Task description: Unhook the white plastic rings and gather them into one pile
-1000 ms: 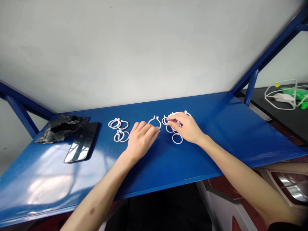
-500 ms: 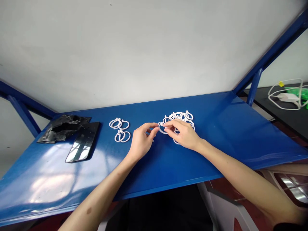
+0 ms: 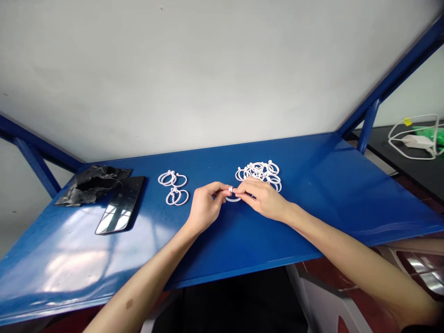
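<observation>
White plastic ring (image 3: 231, 198) pinched between left hand (image 3: 204, 208) and right hand (image 3: 265, 200), near the ring pile (image 3: 259, 172).

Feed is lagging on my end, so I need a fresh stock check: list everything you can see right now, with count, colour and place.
held ring: one, white, pinched between both hands above the table
ring pile: a tangled heap, count unclear, white, just behind the right hand
ring sets: two small clusters, white, left of the left hand
table: one, blue, glossy, across the middle
phone: one, black, flat at left
bag: one, black, crumpled, behind the phone
frame struts: blue, slanting at both sides
wall: white, behind the table
cable: white, coiled, on the dark far-right surface
green item: blurred, beside the cable
left hand: on the ring
right hand: on the ring
</observation>
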Available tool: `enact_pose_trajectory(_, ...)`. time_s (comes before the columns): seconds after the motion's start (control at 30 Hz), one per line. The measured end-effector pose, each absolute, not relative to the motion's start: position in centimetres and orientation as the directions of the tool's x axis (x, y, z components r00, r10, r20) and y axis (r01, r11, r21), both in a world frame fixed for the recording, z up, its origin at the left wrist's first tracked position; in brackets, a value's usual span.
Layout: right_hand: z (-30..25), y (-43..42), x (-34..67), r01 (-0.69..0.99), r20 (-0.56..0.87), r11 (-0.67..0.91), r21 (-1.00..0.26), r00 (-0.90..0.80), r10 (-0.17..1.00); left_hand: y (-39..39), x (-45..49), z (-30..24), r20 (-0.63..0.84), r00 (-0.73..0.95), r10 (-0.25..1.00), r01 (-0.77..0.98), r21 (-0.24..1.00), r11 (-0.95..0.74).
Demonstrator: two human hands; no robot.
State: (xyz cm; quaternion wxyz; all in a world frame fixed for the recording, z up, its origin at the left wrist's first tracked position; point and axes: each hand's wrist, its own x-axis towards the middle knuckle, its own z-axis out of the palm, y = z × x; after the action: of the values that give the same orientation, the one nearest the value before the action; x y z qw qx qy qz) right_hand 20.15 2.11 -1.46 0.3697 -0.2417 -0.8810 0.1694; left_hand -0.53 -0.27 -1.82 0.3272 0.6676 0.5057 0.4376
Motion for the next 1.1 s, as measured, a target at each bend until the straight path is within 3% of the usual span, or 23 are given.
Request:
enact_pose_trajectory(0.33,-1.7,2.3,20.3,0.294,0.532,0.879,-0.375,-0.708,0.464,0.0,-1.0,-2.3,0.416,0.257,0.873,0.492,0.721,-0.488)
enact_pose_trajectory(0.53,-1.2,3.1,20.5,0.381,0.619,0.848,-0.368,-0.581,0.529,0.4,-0.7,-1.6,0.433,0.287,0.854,0.576,0.634,-0.516)
enact_pose_trajectory(0.63,-0.7,4.3,21.7,0.530,0.650,0.760,-0.377,-0.433,0.624,1.2,-1.9,-1.1,0.426,0.218,0.878,0.777,0.469,-0.420)
enact_pose_trajectory(0.73,-0.4,5.9,23.7,0.681,0.636,0.597,-0.424,-0.245,0.731,2.3,-4.5,-0.6,0.424,0.036,0.905,0.944,0.282,-0.169)
enact_pose_trajectory(0.83,-0.4,7.3,25.6,0.769,0.548,0.444,-0.460,-0.148,0.823,3.2,-7.1,-0.5,0.329,-0.103,0.939,0.990,0.127,0.064)
enact_pose_trajectory(0.97,-0.5,7.8,26.6,0.827,0.423,0.353,-0.437,-0.158,0.892,3.4,-8.3,-0.8,0.184,-0.112,0.976,0.992,-0.037,0.120)
enact_pose_trajectory(1.1,-0.2,7.3,26.4,0.850,0.313,0.308,-0.427,-0.180,0.932,3.1,-7.8,-1.0,0.158,-0.062,0.985,0.996,-0.055,0.071)
